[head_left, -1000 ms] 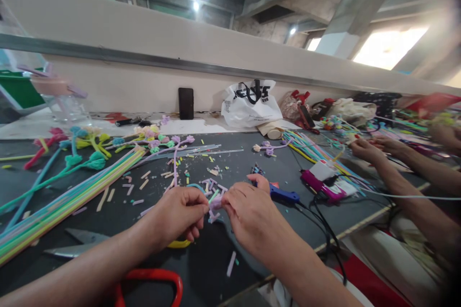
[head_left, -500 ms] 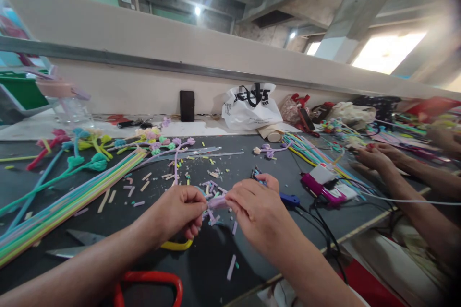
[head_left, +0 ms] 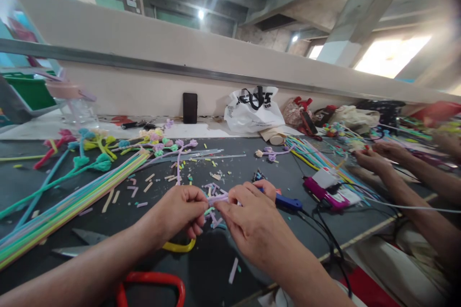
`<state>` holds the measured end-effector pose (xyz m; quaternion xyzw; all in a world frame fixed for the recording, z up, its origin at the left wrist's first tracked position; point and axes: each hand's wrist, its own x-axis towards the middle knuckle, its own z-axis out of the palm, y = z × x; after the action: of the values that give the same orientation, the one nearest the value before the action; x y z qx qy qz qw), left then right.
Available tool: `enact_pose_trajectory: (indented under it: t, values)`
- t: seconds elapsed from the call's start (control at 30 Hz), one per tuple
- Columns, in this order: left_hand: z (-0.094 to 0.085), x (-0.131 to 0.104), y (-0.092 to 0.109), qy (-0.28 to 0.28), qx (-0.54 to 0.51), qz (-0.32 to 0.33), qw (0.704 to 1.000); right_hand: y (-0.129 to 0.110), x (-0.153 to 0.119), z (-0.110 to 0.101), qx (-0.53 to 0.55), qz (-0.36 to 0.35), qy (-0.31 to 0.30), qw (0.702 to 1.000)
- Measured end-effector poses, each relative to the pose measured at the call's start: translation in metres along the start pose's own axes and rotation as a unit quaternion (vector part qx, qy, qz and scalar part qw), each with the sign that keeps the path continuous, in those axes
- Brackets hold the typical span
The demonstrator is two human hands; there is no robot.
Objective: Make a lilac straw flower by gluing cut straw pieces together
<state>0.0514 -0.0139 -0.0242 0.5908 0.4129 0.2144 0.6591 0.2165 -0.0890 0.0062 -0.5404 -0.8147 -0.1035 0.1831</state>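
Note:
My left hand [head_left: 182, 211] pinches one end of a short lilac chenille piece [head_left: 218, 198], thumb against fingers. At its other end, my right hand [head_left: 254, 218] has its fingers closed over the piece and hides part of it. Beneath and behind both hands lie lilac and green offcuts [head_left: 215, 220]. Just right of my right hand is a blue corded tool [head_left: 290, 202], partly covered by the hand. Under my left forearm lie open scissor blades [head_left: 90, 237]; a yellow handle loop [head_left: 180, 247] and a red handle loop [head_left: 154, 277] show nearby.
Long pastel chenille stems [head_left: 90, 189] lie at left, with finished-looking fuzzy flower pieces [head_left: 103, 162] behind. A phone [head_left: 190, 108] and a white bag [head_left: 254, 112] stand along the back wall. At right are a magenta power strip [head_left: 326, 194], cables and a co-worker's hands [head_left: 374, 160].
My right hand has shifted slightly left along the lilac piece, its thumb now extended toward my left fingers. My left hand keeps its pinch. The view has moved slightly.

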Motion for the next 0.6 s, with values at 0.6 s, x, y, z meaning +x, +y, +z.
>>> enact_pose_trajectory:
  t: [0.6]
  values:
    - [-0.003,0.006,0.000,0.050,0.021,-0.003,0.999,0.010,0.000,-0.012,0.096,0.019,0.202,0.975]
